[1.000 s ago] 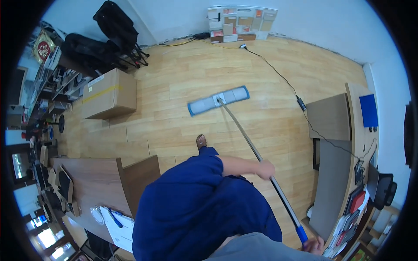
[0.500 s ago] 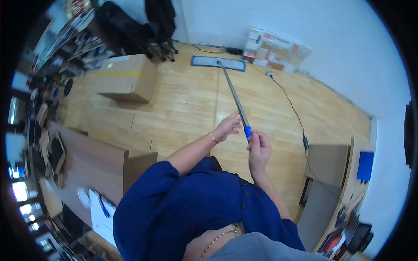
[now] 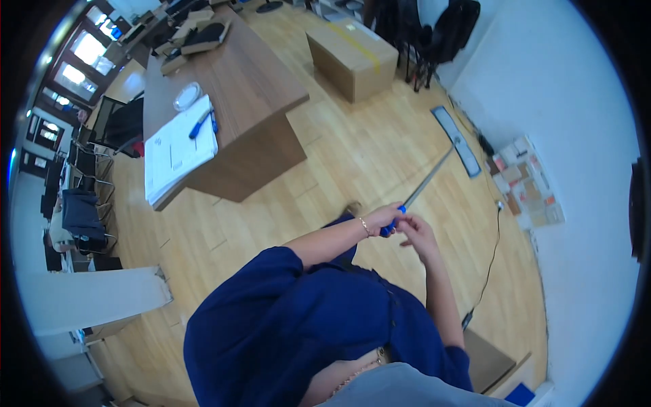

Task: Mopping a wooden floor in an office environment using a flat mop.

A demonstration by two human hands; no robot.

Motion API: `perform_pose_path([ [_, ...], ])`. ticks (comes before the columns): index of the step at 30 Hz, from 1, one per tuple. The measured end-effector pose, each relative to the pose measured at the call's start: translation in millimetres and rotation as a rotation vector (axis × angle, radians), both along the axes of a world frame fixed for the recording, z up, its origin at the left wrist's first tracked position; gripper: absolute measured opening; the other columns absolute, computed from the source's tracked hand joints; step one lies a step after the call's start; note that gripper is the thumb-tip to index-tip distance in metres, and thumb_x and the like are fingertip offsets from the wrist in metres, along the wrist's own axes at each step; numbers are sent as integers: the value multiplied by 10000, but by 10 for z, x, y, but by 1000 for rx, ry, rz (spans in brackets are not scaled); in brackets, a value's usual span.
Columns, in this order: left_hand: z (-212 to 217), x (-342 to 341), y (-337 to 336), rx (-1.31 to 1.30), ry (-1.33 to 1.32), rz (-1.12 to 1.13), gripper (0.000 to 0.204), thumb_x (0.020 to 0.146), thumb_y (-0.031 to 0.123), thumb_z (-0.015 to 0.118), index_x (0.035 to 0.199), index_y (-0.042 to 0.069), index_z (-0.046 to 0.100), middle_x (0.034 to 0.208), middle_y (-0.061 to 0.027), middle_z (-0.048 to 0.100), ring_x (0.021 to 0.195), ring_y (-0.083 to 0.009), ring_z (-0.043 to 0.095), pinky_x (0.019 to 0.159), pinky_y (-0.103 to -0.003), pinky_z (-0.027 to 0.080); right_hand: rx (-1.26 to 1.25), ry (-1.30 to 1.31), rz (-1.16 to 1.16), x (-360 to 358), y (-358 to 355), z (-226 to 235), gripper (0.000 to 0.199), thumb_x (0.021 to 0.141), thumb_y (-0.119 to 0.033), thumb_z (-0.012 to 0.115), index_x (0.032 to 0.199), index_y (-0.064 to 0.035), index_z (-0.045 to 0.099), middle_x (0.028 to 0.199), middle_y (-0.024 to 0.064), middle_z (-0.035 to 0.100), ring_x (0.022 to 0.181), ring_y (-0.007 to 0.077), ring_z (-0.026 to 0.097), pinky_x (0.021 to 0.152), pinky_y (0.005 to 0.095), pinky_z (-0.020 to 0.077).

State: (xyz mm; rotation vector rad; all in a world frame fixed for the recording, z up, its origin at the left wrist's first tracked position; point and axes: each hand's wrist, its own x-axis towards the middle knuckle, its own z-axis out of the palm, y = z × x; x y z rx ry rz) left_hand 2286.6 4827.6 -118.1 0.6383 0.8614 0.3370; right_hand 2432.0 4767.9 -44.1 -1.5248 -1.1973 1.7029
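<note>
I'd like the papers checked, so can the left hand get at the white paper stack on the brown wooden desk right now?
Probably not: the left hand grips the blue-ended mop handle, and bare floor separates it from the white paper stack.

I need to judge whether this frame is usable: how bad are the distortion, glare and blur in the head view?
Head view: strong fisheye bending, the desk and floorboards curve toward the black rim; windows at upper left are blown out and the white wall is bright; both hands, left hand and right hand, look slightly soft on the mop handle.
</note>
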Motion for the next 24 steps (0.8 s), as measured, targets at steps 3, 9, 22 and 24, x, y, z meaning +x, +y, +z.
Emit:
perform_pose_path([
  [3, 407, -277, -729, -14, 193, 26, 472, 941, 288, 424, 1399, 276, 310, 763, -32, 506, 474, -96, 448, 393, -249, 401, 101, -407, 100, 39, -177, -247, 414, 819, -252, 628, 1199, -119, 534, 1068, 89, 603, 902, 181, 606, 613, 305, 530],
  [9, 839, -1326, -1828, -34, 173, 30, 551, 931, 249, 455, 1436, 191, 244, 746, -40, 511, 444, -92, 462, 367, -241, 395, 274, -827, 387, -419, -628, -802, 719, 667, -205, 706, 1322, -192, 409, 1331, 145, 434, 1202, 330, 436, 966, 445, 413],
  [22, 1558, -4336, -5012, -46, 674, 162, 363, 922, 172, 500, 1282, 132, 528, 710, 36, 486, 582, -51, 382, 482, -199, 337, 731, -743, 1011, -3298, -2624, -2353, 413, 656, -333, 730, 1035, -194, 644, 956, 88, 650, 938, 309, 595, 790, 401, 469],
  [24, 1830, -4992, -5828, -24, 867, 225, 340, 906, 152, 523, 1241, 128, 570, 715, 43, 492, 598, -43, 405, 487, -201, 343, 564, -644, 1203, -4267, -3310, -2080, 404, 636, -388, 751, 988, -212, 656, 936, 83, 646, 907, 305, 594, 731, 461, 455],
])
